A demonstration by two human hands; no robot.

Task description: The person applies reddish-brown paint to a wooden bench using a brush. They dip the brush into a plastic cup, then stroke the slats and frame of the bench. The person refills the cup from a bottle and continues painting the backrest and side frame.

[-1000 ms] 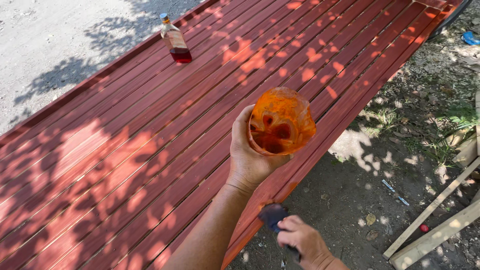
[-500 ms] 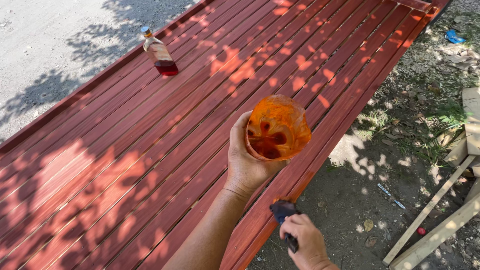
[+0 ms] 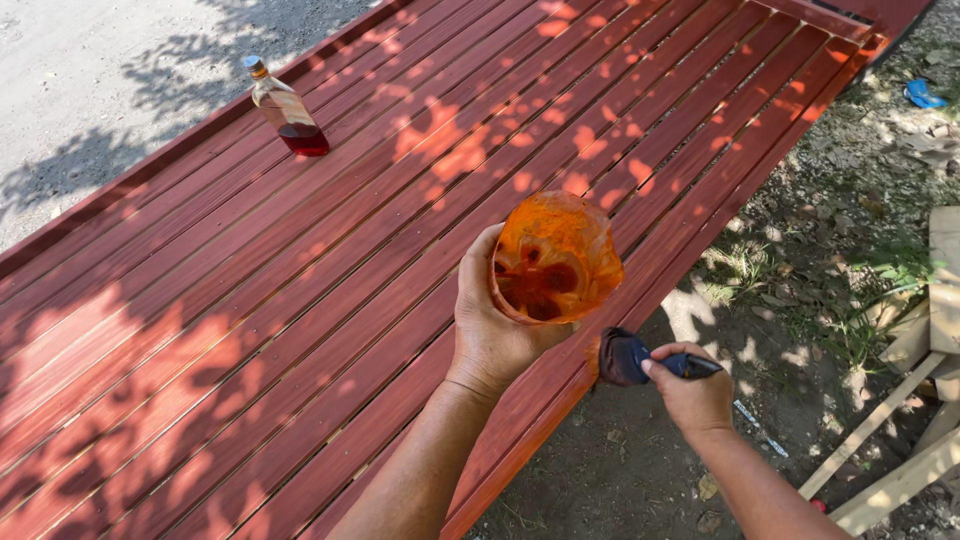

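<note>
Head view shows the left hand (image 3: 495, 330) wrapped around an orange-stained cut plastic container (image 3: 555, 258), its open mouth tipped toward the camera, while the right hand (image 3: 695, 395) is clenched on the dark handle of a paintbrush (image 3: 640, 358) whose head points toward nine o'clock and touches the near edge of the red slatted wooden platform (image 3: 400, 200). From the brush head the container lies at about eleven o'clock, near but apart, with nothing between them. A glass bottle (image 3: 285, 108) with dark red liquid stands well apart at ten o'clock on the platform, and loose wooden planks (image 3: 900, 470) lie on the ground at four o'clock.
</note>
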